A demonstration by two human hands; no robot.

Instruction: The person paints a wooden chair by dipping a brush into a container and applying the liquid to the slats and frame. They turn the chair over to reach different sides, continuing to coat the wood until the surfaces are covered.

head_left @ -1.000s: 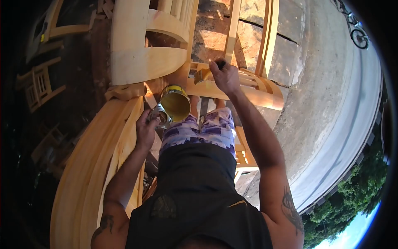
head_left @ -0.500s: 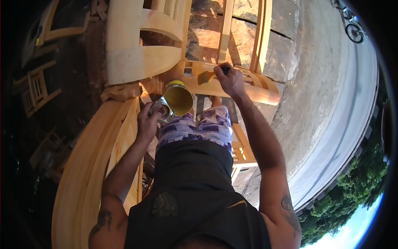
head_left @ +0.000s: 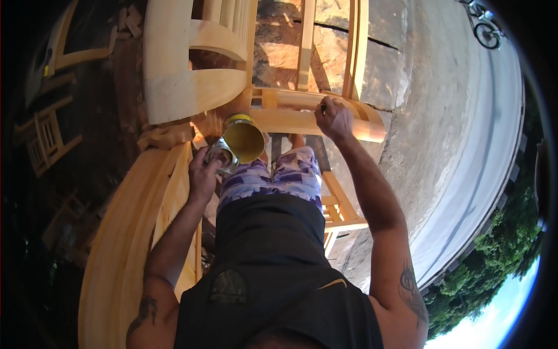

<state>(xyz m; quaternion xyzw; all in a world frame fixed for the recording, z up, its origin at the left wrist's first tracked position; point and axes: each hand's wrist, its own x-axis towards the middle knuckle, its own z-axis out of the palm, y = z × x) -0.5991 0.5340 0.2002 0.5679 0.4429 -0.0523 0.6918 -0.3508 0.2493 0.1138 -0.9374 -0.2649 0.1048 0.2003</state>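
Brush handle: only its dark tip shows, bristles hidden behind right hand, fisted round it. Two tins: left hand clasps the small tin, yellow-lined tin touching it.

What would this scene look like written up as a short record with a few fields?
setting: outdoors in sun, stone paving, bare wooden furniture all round
left hand: grips a small metal tin
beside the tin: open yellow can, close against it
right hand: closed on a dark handle, its tip hidden, at a curved wooden rail
far corner: bicycle
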